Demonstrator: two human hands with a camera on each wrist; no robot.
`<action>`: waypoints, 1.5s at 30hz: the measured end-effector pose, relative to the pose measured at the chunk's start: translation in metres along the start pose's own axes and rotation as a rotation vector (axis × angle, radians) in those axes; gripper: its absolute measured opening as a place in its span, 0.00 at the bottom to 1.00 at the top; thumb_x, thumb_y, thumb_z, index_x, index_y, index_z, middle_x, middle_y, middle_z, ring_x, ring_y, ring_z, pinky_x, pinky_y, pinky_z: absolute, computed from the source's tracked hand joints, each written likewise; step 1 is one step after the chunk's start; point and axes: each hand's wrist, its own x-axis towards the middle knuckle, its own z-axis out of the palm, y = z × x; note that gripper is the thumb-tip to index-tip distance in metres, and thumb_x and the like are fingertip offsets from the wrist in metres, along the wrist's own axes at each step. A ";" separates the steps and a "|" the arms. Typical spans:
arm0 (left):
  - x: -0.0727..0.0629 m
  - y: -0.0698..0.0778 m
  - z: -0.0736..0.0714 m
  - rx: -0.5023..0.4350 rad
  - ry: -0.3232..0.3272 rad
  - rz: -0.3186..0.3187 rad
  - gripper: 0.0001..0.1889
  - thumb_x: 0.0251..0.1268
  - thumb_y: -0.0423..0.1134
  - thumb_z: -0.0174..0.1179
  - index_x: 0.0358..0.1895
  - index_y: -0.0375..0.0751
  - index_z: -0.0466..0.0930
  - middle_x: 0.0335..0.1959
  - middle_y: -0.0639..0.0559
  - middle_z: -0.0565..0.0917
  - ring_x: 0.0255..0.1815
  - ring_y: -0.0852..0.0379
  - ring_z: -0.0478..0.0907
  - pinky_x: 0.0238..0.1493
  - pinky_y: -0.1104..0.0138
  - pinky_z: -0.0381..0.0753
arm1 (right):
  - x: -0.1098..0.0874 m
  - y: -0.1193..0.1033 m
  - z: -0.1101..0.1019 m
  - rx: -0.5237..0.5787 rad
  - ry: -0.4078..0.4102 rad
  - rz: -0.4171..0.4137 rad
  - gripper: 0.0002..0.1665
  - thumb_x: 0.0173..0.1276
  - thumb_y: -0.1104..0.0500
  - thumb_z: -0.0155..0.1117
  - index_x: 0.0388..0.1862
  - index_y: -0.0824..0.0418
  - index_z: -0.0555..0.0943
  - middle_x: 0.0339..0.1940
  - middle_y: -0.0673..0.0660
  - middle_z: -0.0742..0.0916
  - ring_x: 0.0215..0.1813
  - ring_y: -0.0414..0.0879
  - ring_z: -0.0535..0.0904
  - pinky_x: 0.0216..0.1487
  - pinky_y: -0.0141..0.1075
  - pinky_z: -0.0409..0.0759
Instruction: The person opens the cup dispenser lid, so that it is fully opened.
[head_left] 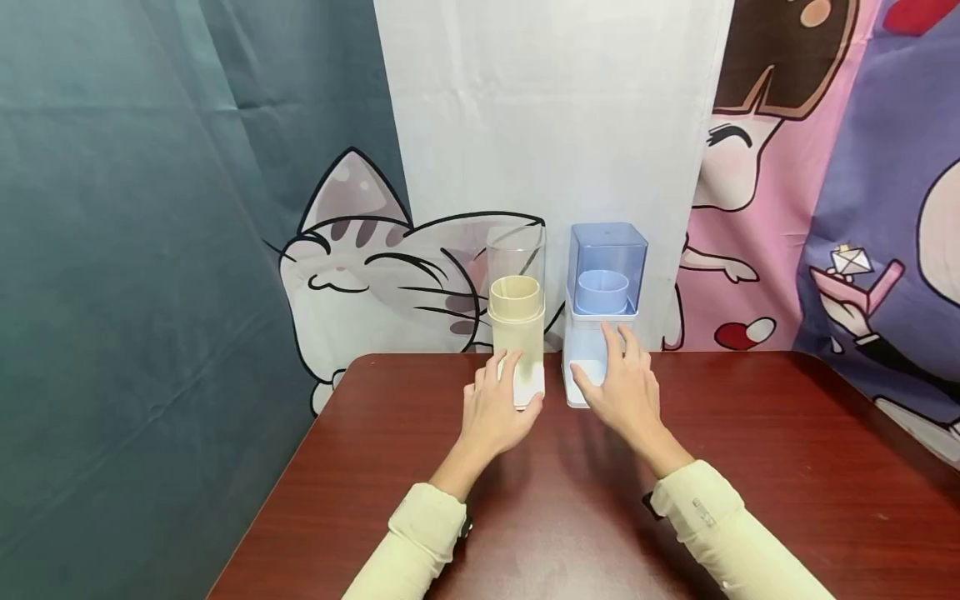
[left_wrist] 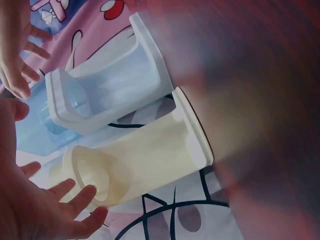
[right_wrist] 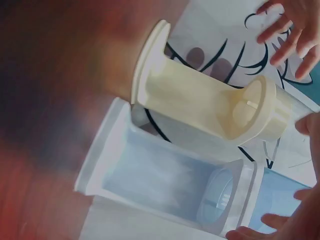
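Two upright dispensers stand side by side at the back of the table. The left, cream dispenser [head_left: 517,333] has a clear round tube above a cream ring and a flat foot. The blue dispenser [head_left: 600,283] has a see-through square cover over a round inner cup, with a white foot. My left hand [head_left: 495,408] is in front of the cream one, fingers spread, holding nothing. Before the blue one is my right hand [head_left: 622,383], its fingers apart and thumb out. In the left wrist view the left fingers [left_wrist: 75,205] overlap the cream ring.
The dark red wooden table [head_left: 360,500] ends just behind the dispensers. A printed cloth backdrop [head_left: 465,150] with a cartoon cat hangs close behind them. Light sleeves [head_left: 427,525] cover both forearms.
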 end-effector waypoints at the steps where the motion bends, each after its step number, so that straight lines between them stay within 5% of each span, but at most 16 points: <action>1: -0.001 0.001 0.000 -0.050 -0.004 -0.029 0.37 0.60 0.59 0.60 0.73 0.55 0.63 0.71 0.50 0.68 0.62 0.48 0.70 0.48 0.51 0.72 | 0.002 -0.002 0.000 0.026 0.024 0.027 0.48 0.60 0.41 0.68 0.74 0.59 0.65 0.71 0.67 0.69 0.60 0.71 0.70 0.41 0.66 0.75; 6: -0.003 0.004 -0.001 -0.224 -0.007 -0.141 0.40 0.58 0.60 0.62 0.74 0.56 0.61 0.70 0.54 0.68 0.62 0.50 0.73 0.52 0.48 0.75 | 0.015 -0.006 0.000 0.141 0.132 0.128 0.49 0.59 0.40 0.71 0.74 0.59 0.64 0.69 0.66 0.71 0.62 0.67 0.70 0.45 0.66 0.75; 17: -0.003 0.007 -0.008 -0.425 -0.038 -0.224 0.48 0.54 0.64 0.66 0.77 0.61 0.54 0.67 0.52 0.69 0.59 0.51 0.76 0.49 0.47 0.77 | 0.057 -0.019 0.004 0.291 0.232 0.304 0.62 0.52 0.34 0.75 0.79 0.54 0.56 0.74 0.63 0.63 0.68 0.64 0.60 0.56 0.61 0.68; 24: -0.005 0.002 -0.008 -0.487 -0.037 -0.235 0.50 0.53 0.62 0.69 0.77 0.58 0.52 0.70 0.52 0.68 0.59 0.49 0.77 0.52 0.49 0.76 | 0.079 -0.025 0.010 0.277 0.236 0.343 0.73 0.46 0.30 0.77 0.82 0.48 0.46 0.78 0.63 0.55 0.73 0.64 0.52 0.64 0.61 0.63; 32: -0.009 -0.006 -0.013 -0.545 -0.071 -0.204 0.49 0.54 0.61 0.69 0.77 0.57 0.52 0.71 0.53 0.67 0.58 0.50 0.78 0.53 0.54 0.78 | 0.098 -0.020 0.016 0.255 0.251 0.359 0.73 0.49 0.34 0.77 0.82 0.43 0.39 0.78 0.64 0.53 0.74 0.65 0.51 0.69 0.61 0.55; 45: -0.014 -0.008 -0.013 -0.592 -0.101 -0.181 0.50 0.55 0.57 0.70 0.77 0.51 0.50 0.70 0.47 0.68 0.55 0.49 0.81 0.55 0.56 0.78 | 0.108 -0.010 0.030 0.221 0.313 0.367 0.75 0.48 0.40 0.80 0.82 0.43 0.37 0.75 0.66 0.56 0.71 0.65 0.57 0.61 0.62 0.63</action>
